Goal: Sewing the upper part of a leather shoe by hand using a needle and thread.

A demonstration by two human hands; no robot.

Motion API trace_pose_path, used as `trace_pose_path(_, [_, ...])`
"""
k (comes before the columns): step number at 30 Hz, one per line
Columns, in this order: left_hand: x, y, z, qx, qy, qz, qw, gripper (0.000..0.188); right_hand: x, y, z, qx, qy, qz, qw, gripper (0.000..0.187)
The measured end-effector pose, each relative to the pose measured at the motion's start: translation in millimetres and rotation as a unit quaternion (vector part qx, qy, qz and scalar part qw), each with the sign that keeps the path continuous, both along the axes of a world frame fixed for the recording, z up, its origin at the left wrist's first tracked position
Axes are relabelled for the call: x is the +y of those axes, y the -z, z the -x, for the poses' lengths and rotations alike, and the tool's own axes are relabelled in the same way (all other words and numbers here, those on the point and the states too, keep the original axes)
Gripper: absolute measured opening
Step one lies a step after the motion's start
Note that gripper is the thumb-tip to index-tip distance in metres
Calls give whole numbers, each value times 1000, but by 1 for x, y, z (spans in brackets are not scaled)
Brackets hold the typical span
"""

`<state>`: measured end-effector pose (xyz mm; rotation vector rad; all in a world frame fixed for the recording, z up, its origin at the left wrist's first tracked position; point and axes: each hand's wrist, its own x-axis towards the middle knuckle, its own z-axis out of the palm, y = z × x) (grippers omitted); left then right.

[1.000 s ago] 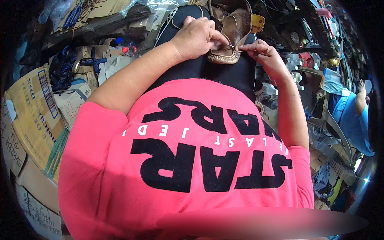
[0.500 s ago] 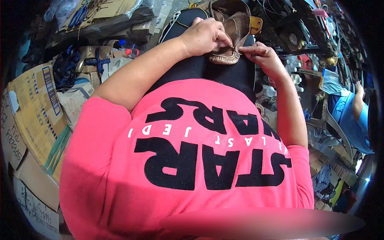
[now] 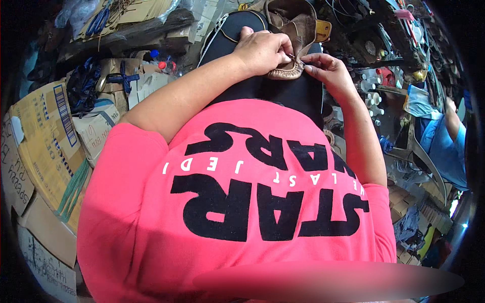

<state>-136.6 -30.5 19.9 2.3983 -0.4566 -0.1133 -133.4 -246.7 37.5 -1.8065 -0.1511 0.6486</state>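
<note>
A brown leather moccasin-style shoe [image 3: 289, 24] lies over my dark-clad lap, its puckered, stitched toe towards me. My left hand [image 3: 263, 51] is closed at the left side of the toe opening, the curled fingers gripping the leather edge. On the right side of the toe, my right hand [image 3: 327, 69] has its thumb and forefinger pinched close to the seam. Whatever sits between those fingertips is too small to make out. A thin light strand shows inside the opening, above the fingers. Yellow-tan leather [image 3: 323, 31] sticks out at the shoe's right.
Cardboard boxes [image 3: 43, 134] are stacked at my left, near a dark blue bundle [image 3: 83, 86] and a red-capped bottle [image 3: 164, 65]. Several white bottles [image 3: 373, 97] stand at the right. Farther right, another person in blue [image 3: 444, 146] is partly visible.
My right fingers have drawn in slightly around the seam, and the left hand has shifted a little to the right and down. The shoe's toe has turned slightly.
</note>
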Motion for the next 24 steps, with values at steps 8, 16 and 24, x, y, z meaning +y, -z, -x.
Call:
trace_pose_path(8, [-3, -10, -11, -24, 87, -37, 995, 12, 6, -1, -17, -60, -50, 146, 986, 15])
trace_pose_path(16, [17, -15, -3, -81, 87, -112, 987, 10, -19, -3, -8, 4, 7, 39, 999, 17])
trace_pose_path(24, [-2, -6, -12, -5, 110, -59, 992, 16, -48, 0, 15, -92, -8, 109, 990, 14])
